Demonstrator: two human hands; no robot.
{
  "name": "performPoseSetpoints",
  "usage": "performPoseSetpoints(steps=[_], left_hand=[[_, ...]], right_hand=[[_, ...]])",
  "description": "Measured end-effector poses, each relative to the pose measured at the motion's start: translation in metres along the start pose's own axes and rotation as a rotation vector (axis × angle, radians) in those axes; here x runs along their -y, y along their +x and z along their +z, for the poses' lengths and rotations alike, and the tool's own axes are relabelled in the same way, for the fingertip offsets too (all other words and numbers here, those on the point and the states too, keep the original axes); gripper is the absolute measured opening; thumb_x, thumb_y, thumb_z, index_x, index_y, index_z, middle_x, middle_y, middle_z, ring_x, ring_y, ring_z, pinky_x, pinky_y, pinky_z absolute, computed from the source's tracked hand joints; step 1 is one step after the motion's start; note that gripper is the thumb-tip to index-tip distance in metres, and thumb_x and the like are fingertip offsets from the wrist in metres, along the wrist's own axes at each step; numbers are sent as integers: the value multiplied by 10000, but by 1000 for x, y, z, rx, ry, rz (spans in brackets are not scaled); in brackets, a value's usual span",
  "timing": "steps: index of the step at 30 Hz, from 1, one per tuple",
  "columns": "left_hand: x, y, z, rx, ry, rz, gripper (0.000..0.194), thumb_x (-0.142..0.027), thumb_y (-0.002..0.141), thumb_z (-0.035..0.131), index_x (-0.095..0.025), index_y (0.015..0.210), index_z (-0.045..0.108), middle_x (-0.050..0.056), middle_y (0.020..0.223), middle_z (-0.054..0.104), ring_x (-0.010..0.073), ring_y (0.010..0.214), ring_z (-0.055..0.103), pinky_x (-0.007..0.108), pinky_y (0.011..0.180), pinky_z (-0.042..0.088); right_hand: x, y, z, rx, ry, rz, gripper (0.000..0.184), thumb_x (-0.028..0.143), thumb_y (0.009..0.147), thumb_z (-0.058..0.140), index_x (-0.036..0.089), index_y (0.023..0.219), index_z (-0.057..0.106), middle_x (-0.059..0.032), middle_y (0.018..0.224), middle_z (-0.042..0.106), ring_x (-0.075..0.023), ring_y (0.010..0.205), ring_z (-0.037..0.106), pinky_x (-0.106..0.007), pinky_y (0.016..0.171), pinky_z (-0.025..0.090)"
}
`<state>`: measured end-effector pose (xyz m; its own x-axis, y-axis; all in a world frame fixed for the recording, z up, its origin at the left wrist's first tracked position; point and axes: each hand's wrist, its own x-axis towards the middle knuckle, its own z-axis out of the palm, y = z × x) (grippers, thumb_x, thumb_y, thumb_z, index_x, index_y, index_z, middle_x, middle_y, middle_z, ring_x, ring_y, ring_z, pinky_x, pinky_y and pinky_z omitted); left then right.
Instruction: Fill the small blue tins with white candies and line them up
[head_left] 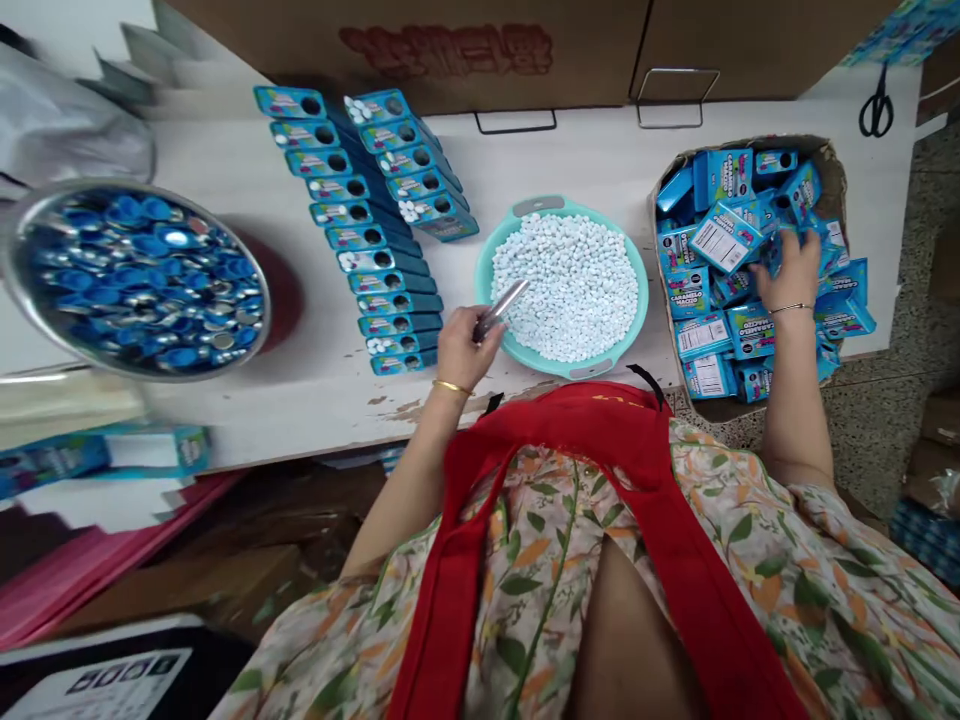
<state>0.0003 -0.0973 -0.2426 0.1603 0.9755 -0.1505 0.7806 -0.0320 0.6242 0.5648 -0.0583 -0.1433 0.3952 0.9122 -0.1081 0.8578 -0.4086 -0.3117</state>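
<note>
The round turquoise plastic basin (484,270), filled with small white pellets (570,285), stands on the white tabletop (600,160) and serves as my landmark. At its near left rim I see the left hand (463,348), its fingers closed around a slim, shiny metal scoop (506,308) whose tip lies over the pellets. To the basin's right is an open brown cardboard carton (724,410), heaped with small blue printed boxes (727,237). The right hand (791,268) reaches in among them, fingers partly spread and bent; I cannot tell whether it pinches a box. To the basin's left I view two slanting rows of blue boxes with dark round openings (375,238), white pellets lying on several of them. Farther left of the basin, a large round stainless-steel bowl (16,250) contains blue-and-silver pieces (150,285). Beyond the basin stands a large brown cardboard box with red print (585,55); black scissors (876,112) lie to its far right. Nearest me, below the basin, is a red cloth apron (555,420).
</note>
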Motion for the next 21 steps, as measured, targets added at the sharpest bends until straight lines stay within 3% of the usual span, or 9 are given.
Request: performPoseSetpoints(steps=[2, 4, 8, 10, 12, 14, 16, 18, 21], left_hand=[[-13, -10, 13, 68, -5, -15, 316, -380, 1003, 597, -185, 1238, 677, 119, 1112, 745, 260, 1027, 703, 398, 982, 593], [-24, -14, 17, 176, 15, -1, 343, -342, 1025, 562, -171, 1297, 679, 142, 1208, 756, 267, 1112, 709, 401, 1048, 587], [-37, -17, 1, 386, 226, 32, 336, -307, 1054, 556, -175, 1322, 711, 153, 1264, 756, 304, 1214, 707, 412, 1081, 573], [-42, -17, -7, 465, 362, 13, 284, -282, 1056, 569, -191, 1264, 739, 148, 1235, 760, 317, 1207, 716, 406, 1034, 574], [-50, -14, -3, 531, 446, -16, 269, -267, 1069, 559, -195, 1250, 745, 148, 1264, 755, 320, 1222, 718, 394, 999, 571], [-61, -8, 11, 575, 473, -48, 296, -261, 1093, 522, -192, 1291, 731, 151, 1336, 736, 313, 1262, 713, 379, 991, 566], [-73, 1, 31, 583, 472, -70, 317, -253, 1107, 491, -178, 1312, 722, 156, 1360, 730, 302, 1271, 717, 365, 984, 569], [-83, 9, 48, 554, 452, -73, 306, -242, 1101, 499, -172, 1289, 729, 156, 1328, 748, 285, 1243, 733, 347, 977, 576], [-88, 13, 63, 476, 407, -58, 276, -230, 1075, 525, -199, 1248, 738, 142, 1291, 773, 264, 1212, 749, 331, 981, 589]], right_hand=[[-11, -1, 9, -77, 87, 2, 642, 114, 902, 761, 100, 1525, 606, -317, 1733, 403, -371, 1619, 417, -682, 1344, 298], [-18, -4, 12, -167, 178, -69, 594, 135, 915, 707, 139, 1504, 629, -277, 1635, 498, -360, 1529, 502, -671, 1332, 344], [-8, -30, -5, -442, 385, -360, 663, 490, 928, 761, 239, 1515, 583, -184, 1481, 602, -397, 1468, 563, -706, 1333, 358], [13, -54, -16, -447, 537, -408, 677, 601, 853, 842, 314, 1418, 604, -108, 1403, 622, -366, 1390, 627, -680, 1294, 433], [41, -82, -19, -288, 733, -358, 742, 604, 749, 948, 342, 1354, 609, -74, 1390, 624, -318, 1295, 677, -618, 1211, 539], [71, -109, -8, 26, 913, -232, 815, 585, 643, 1019, 359, 1311, 610, -48, 1392, 648, -284, 1250, 694, -546, 1119, 614], [97, -128, 16, 380, 1049, -49, 818, 589, 553, 1052, 364, 1225, 643, -17, 1289, 713, -251, 1163, 717, -468, 1032, 654], [116, -134, 49, 693, 1082, 146, 769, 705, 522, 1015, 356, 1127, 693, 21, 1002, 770, -231, 943, 742, -438, 878, 677], [133, -119, 94, 663, 1005, 104, 639, 939, 682, 743, 357, 947, 720, 60, 729, 757, -249, 740, 754, -480, 710, 672]])
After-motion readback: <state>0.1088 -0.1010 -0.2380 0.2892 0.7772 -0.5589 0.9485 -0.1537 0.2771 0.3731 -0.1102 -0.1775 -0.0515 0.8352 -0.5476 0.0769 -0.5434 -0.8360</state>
